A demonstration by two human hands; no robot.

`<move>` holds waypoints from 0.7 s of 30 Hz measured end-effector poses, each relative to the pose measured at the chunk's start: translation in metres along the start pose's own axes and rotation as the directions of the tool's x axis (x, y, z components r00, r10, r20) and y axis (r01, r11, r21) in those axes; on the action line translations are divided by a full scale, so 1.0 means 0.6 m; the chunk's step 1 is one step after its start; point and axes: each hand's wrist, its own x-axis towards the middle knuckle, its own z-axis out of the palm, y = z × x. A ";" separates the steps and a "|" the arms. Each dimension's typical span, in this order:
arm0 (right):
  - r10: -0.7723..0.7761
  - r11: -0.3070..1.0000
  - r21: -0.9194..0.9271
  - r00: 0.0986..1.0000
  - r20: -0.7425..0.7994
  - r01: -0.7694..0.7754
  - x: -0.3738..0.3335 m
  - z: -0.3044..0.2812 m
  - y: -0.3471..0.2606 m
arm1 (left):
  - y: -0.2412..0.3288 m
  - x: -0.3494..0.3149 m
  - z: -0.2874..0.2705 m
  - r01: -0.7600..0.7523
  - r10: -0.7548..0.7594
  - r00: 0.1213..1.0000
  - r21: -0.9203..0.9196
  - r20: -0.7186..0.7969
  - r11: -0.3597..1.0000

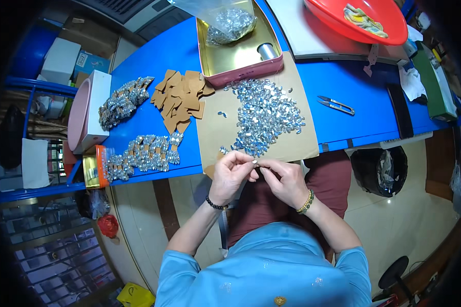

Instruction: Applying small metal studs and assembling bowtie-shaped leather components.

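Observation:
My left hand (229,176) and my right hand (287,185) meet at the table's front edge, fingertips pinched together. A tiny pale object shows between them, too small to name. Just beyond my fingers, a heap of clear, silvery rhinestones (267,115) spreads over a cardboard sheet (213,134). To the left lie a pile of brown card pieces (182,100) and a cluster of pieces covered in rhinestones (151,152). A second cluster of such pieces (125,102) sits farther back.
Behind the heap, an open pink tin (246,71) holds a bag of rhinestones (233,25) and a thread spool (266,51). Thread snips (336,105) lie at right on the blue table. A red basin (328,13) with a glove stands at the back right.

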 end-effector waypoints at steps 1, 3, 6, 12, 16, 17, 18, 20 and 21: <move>0.000 1.000 0.000 1.000 0.000 0.000 0.000 -0.001 -0.001 | -0.002 0.000 0.000 0.000 -0.001 1.000 -0.027 -0.006 1.000; 0.019 1.000 0.005 0.999 0.045 -0.020 0.001 -0.005 -0.005 | -0.004 -0.001 0.000 0.000 -0.001 1.000 -0.054 -0.012 0.999; 0.018 1.000 -0.007 0.998 0.064 -0.018 -0.001 -0.006 -0.005 | -0.004 -0.002 0.001 0.026 -0.028 1.000 -0.137 -0.012 0.990; -0.003 0.999 -0.033 0.999 0.047 0.005 -0.003 -0.005 -0.001 | -0.008 -0.003 0.006 -0.017 0.014 0.999 -0.082 -0.040 0.996; -0.025 1.000 -0.013 1.000 0.007 0.025 -0.004 -0.003 0.002 | -0.008 -0.004 0.009 -0.056 0.057 0.996 0.016 -0.072 0.998; -0.025 1.000 -0.013 1.000 0.006 0.025 -0.004 -0.003 0.002 | -0.008 -0.004 0.009 -0.049 0.050 0.996 0.011 -0.077 0.999; -0.022 1.000 -0.012 1.000 0.004 0.022 -0.005 -0.004 0.002 | -0.007 -0.004 0.010 -0.042 0.043 0.996 0.006 -0.081 0.999; -0.016 1.000 -0.009 1.000 0.000 0.016 -0.005 -0.004 0.001 | -0.007 -0.004 0.011 -0.045 0.046 0.995 0.008 -0.084 0.999; -0.016 1.000 -0.009 1.000 -0.001 0.016 -0.005 -0.004 0.000 | -0.007 -0.005 0.012 -0.048 0.048 0.995 0.010 -0.088 0.999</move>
